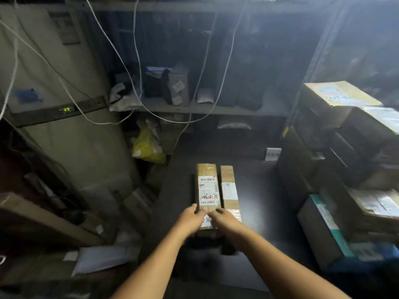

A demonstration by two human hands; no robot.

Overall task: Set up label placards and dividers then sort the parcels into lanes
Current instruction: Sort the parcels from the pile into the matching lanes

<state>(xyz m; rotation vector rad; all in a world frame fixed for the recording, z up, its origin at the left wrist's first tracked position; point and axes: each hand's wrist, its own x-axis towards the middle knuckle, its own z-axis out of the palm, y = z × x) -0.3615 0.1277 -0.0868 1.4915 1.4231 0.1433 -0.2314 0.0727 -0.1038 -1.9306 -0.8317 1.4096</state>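
We stood in a dim storeroom: grey metal shelving (194, 110) along the back, white cables (138, 61) drooping across it, a pale cabinet (75, 147) with a green display (64, 109) at left, and a dark floor (259, 190).

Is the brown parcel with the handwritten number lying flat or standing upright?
Lying flat. The parcel shows its labelled face upward and lies lengthwise beside a second parcel.

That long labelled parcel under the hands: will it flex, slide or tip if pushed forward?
Probably stiff: the labelled parcel is a taped cardboard box with straight edges. It lies flat, so tipping seems unlikely. Pushed off-centre, it may rub the neighbouring box close beside it.
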